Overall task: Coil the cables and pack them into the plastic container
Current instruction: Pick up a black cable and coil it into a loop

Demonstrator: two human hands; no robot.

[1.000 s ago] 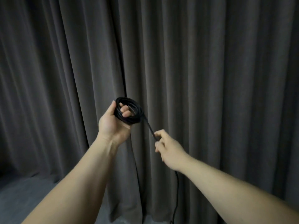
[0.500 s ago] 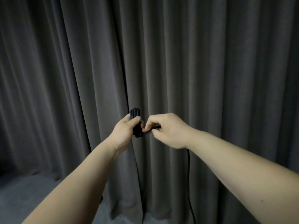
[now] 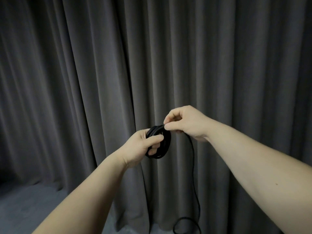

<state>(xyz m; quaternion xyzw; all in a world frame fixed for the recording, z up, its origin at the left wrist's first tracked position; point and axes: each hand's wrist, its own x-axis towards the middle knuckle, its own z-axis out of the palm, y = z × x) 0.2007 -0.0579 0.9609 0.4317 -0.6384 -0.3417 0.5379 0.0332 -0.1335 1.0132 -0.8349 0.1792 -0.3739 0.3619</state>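
A dark grey curtain [image 3: 84, 81] hangs in heavy folds across the whole room in front of me, down to a grey carpeted floor [image 3: 33, 208]. My left hand [image 3: 143, 147] grips a black cable coil [image 3: 162, 146] held up in the air, thumb across its loops, the ring standing nearly upright and seen almost edge-on. My right hand [image 3: 187, 124] pinches the cable at the coil's top between thumb and forefinger. The loose cable tail [image 3: 194, 174] drops straight down from that hand and loops on the floor.
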